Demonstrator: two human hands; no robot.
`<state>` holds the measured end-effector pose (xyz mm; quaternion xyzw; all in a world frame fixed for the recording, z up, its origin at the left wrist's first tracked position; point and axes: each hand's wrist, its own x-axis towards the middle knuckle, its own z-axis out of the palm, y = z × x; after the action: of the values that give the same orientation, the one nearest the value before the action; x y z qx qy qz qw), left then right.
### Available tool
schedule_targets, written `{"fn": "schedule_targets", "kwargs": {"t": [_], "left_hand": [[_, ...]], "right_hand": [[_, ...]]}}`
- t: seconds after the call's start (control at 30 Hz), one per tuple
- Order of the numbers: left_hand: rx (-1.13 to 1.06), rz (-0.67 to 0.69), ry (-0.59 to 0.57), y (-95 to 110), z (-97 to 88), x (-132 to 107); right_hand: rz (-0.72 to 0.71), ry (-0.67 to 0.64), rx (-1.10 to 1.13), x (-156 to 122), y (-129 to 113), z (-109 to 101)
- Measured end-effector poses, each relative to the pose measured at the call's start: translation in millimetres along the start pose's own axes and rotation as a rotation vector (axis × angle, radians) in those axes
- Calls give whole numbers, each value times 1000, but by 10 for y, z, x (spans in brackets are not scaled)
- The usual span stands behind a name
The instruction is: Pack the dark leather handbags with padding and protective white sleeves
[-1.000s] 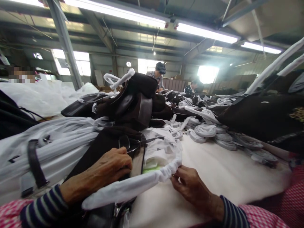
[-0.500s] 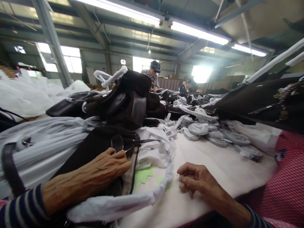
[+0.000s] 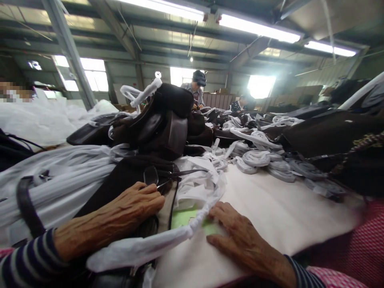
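Note:
A dark bag [image 3: 112, 182] lies on the left of the table, its light lining showing along the open edge. My left hand [image 3: 139, 206] is closed over that edge, fingertips hidden, just below a dark leather tag [image 3: 151, 175]. Across the front curves a bag handle wrapped in white [image 3: 144, 250]. Under and beside it are light green paper pieces [image 3: 183, 218]. My right hand [image 3: 237, 234] is open over the pale tabletop, thumb apart, with its fingertips beside the wrapped handle and the green paper.
Dark bags [image 3: 171, 124] are piled behind. Coiled white-wrapped straps [image 3: 255, 158] lie at the back of the pale table [image 3: 270, 204]. White-wrapped strips [image 3: 66, 172] spread at left. A person in a cap [image 3: 196, 86] works far back; red patterned fabric [image 3: 366, 240] is at right.
My right hand has moved left and opened out, reaching the green paper beside the wrapped handle. My left hand stays on the bag. The view has turned slightly.

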<state>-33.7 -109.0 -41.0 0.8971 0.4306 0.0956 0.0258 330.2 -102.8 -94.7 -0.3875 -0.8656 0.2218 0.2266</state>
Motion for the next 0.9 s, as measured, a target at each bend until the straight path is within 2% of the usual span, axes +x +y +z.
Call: {"fn": "schedule_targets", "kwargs": {"t": [0.1, 0.23, 0.33, 0.5, 0.63, 0.7, 0.8, 0.9], "left_hand": [[0, 94, -7, 128, -175, -102], [12, 146, 7, 331, -327, -92], [20, 121, -33, 328, -257, -36], [41, 113, -110, 115, -45, -43], [100, 143, -88, -20, 73, -22], [104, 142, -62, -27, 76, -35], [77, 144, -6, 29, -14, -103], [38, 163, 14, 100, -114, -138]], "right_hand": [[41, -58, -46, 111, -76, -10], [42, -104, 90, 174, -70, -23], [56, -105, 121, 154, -43, -33], [96, -117, -14, 155, -36, -88], [210, -150, 21, 261, -69, -99], [260, -164, 79, 313, -86, -82], [298, -172, 191, 328, -89, -77], [284, -199, 395, 273, -92, -174]]}}
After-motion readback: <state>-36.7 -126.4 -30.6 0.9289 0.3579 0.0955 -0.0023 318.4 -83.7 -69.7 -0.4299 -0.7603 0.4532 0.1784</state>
